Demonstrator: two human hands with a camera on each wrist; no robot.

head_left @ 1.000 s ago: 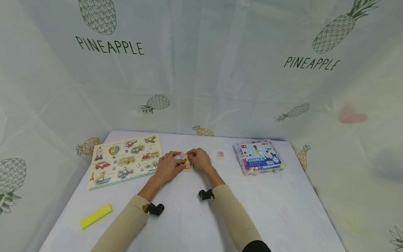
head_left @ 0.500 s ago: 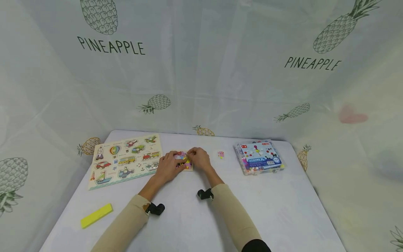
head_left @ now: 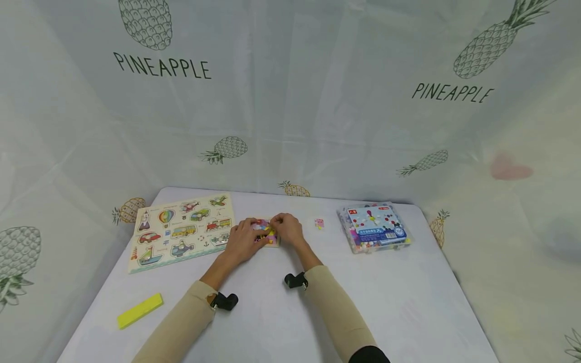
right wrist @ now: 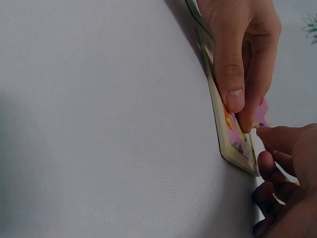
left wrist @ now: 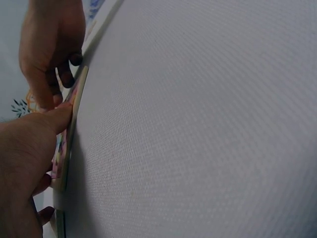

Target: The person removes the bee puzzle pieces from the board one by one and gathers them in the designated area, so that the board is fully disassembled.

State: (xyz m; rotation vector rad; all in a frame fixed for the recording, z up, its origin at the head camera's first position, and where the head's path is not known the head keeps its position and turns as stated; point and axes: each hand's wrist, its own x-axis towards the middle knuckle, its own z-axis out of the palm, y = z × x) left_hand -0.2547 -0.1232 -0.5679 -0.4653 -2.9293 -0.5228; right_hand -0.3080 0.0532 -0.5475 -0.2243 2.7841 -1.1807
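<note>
A small jigsaw puzzle in a pale wooden tray lies at the middle back of the table. My left hand rests over its left part, the thumb and fingertips laid on the pieces. At the upper right edge, my right hand pinches a pink puzzle piece, which stands tilted over the tray in the right wrist view. The fingertips of both hands nearly meet there. Another pink puzzle piece lies loose on the table, right of the right hand.
A large vehicle puzzle board lies to the left, close by the left hand. A clear plastic box with a blue label stands at the back right. A yellow block is at the front left. Pineapple-print cloth hangs behind the table.
Both hands stay at the small puzzle with hardly any motion. The head view has shifted slightly.
</note>
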